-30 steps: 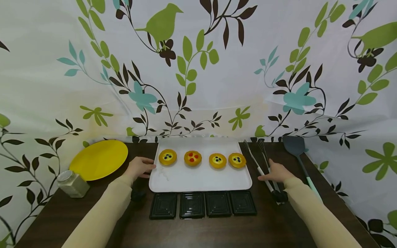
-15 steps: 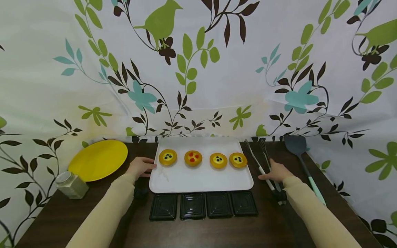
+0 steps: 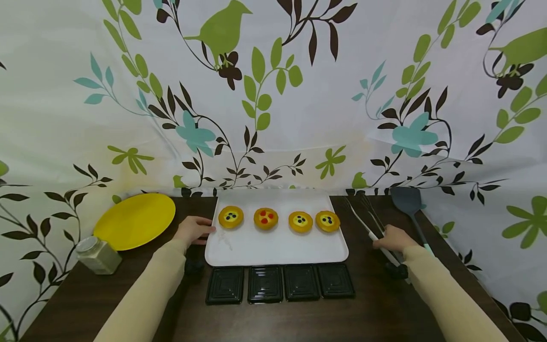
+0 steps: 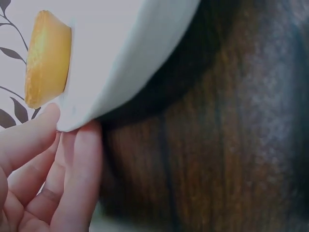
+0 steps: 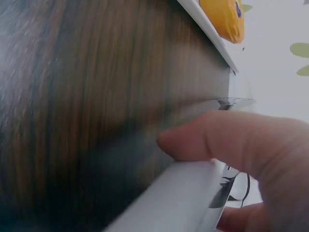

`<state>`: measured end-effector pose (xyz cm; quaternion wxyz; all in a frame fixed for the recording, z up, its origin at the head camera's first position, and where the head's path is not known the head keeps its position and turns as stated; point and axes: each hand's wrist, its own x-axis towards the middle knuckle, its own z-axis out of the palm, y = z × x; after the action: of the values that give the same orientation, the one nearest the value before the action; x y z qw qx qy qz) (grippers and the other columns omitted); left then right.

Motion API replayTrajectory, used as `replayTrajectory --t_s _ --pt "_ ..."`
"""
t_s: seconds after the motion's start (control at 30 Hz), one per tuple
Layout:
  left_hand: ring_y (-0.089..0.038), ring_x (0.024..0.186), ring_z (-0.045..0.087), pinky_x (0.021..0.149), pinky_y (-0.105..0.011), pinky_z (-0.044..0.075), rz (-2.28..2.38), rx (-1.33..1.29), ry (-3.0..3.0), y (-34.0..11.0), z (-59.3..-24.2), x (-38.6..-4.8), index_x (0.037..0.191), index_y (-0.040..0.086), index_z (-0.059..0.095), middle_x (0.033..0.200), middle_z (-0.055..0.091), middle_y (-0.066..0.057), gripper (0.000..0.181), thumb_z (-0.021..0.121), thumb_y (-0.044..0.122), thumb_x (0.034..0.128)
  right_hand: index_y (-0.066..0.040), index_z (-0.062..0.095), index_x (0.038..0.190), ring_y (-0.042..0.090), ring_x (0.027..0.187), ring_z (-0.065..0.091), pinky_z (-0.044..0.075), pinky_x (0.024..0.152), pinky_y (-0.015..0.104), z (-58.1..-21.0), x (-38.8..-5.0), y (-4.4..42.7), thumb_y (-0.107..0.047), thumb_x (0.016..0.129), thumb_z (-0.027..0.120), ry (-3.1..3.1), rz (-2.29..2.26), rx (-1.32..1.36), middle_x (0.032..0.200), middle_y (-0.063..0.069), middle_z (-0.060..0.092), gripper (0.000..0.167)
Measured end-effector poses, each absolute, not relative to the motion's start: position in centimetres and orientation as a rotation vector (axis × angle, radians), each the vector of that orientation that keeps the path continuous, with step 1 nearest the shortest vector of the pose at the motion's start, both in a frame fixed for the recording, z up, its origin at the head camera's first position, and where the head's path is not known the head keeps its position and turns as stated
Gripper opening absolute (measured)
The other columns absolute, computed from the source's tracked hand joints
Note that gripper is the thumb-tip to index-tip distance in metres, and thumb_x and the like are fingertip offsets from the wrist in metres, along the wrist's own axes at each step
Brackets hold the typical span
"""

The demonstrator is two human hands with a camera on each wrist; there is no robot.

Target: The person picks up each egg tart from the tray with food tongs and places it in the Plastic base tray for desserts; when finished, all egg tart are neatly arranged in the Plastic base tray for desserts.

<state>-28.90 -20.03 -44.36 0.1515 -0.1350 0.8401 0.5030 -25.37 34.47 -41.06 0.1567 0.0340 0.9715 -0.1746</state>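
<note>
"While the left hand [image 3: 194,230] pinches the left edge of the white tray [image 3: 256,249], what does the right hand [image 3: 392,238] do?"

"It grips the tongs [image 3: 390,257]. From the right wrist, I see its thumb [image 5: 190,141] on a white handle [image 5: 166,200]."

"So the hands are far apart?"

"Yes, one at each side of the tray. The left one touches it, but the right one is past its right edge."

"Do the tongs touch the tabletop [image 3: 273,325]?"

"I can't tell. Their metal tips are spread and point to the back edge of the tabletop."

"What sits on the tray?"

"Four round tarts [image 3: 266,218] in a row, nearer to the back edge. The second from the left has red bits, and the others have dark blue bits."

"And in front of the tray?"

"Four black squares [image 3: 265,283] in a row, just by its front edge. Lids or dishes, I can't say which."

"What else?"

"A yellow plate [image 3: 136,222] is near the back left corner, with a clear jar [image 3: 100,256] just beside it. A gray turner [image 3: 407,200] lies along the right edge, past the tongs."
</note>
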Motion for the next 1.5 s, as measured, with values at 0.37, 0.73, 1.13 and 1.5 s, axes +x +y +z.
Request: replayTrajectory --t_s 0.37,0.73,1.13,1.5 --pt "-0.034 0.105 0.060 0.073 -0.034 0.059 1.407 -0.387 2.415 -20.0 -44.0 -28.8 0.130 -0.004 0.051 0.127 0.053 -0.026 0.044 0.064 0.012 0.0906 0.018 0.026 0.131 0.027 0.071 0.058 0.049 0.059 0.042 -41.6 -23.7 37.0 -0.027 0.080 0.063 2.873 -0.664 0.189 0.098 0.031 0.056 0.077" --pt "-0.029 0.095 0.063 0.074 -0.035 0.059 1.341 -0.377 2.430 -19.9 -43.9 -29.0 0.130 -0.005 0.050 0.128 0.050 -0.026 0.045 0.064 0.011 0.0903 0.007 0.033 0.136 0.028 0.075 0.060 0.049 0.059 0.044 -41.7 -21.5 38.3 -0.065 0.078 0.062 3.016 -0.579 0.136 0.098 0.025 0.062 0.097" --pt "-0.030 0.099 0.062 0.073 -0.034 0.059 1.300 -0.387 2.442 -19.9 -43.9 -29.4 0.130 -0.004 0.051 0.127 0.051 -0.025 0.046 0.066 0.012 0.0893 -0.001 0.040 0.133 0.016 0.066 0.054 0.043 0.054 0.034 -42.6 -19.2 37.9 -0.062 0.076 0.068 3.008 -0.540 -0.060 0.081 0.006 0.061 0.088" --pt "-0.032 0.102 0.060 0.071 -0.033 0.059 1.287 -0.392 2.455 -19.7 -43.8 -29.4 0.128 -0.003 0.052 0.124 0.053 -0.024 0.044 0.066 0.010 0.0887 0.001 0.045 0.129 0.020 0.067 0.057 0.048 0.058 0.040 -42.3 -20.6 36.4 -0.062 0.073 0.070 3.016 -0.514 -0.117 0.093 0.018 0.065 0.088"
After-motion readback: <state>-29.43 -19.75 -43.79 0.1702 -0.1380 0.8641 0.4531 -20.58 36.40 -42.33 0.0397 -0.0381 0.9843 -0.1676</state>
